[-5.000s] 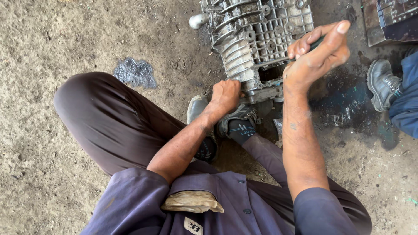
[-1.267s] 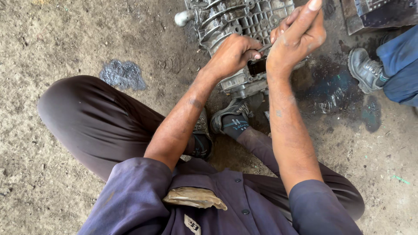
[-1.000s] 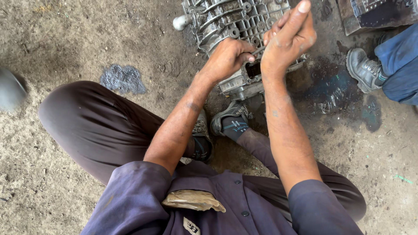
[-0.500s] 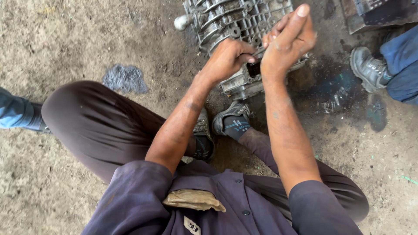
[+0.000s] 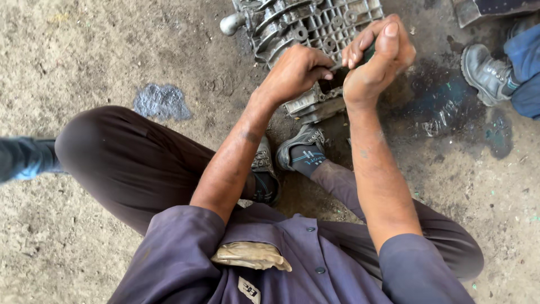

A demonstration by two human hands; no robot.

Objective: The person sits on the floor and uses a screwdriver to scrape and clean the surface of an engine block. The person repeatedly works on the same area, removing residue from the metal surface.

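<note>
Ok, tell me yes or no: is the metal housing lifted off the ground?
No, the ribbed metal housing lies on the dirt ground, with the left hand and right hand working at its near edge.

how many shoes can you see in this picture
3. Two dark shoes are on the squatting person's own feet, one by the left forearm and one just below the metal casing. A grey shoe is on another person's foot at the right edge. Others may be out of frame.

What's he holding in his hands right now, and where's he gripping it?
The right hand wraps the handle end of a slim dark tool. The left hand pinches its shaft near the metal casing. What kind of tool cannot be told.
</note>
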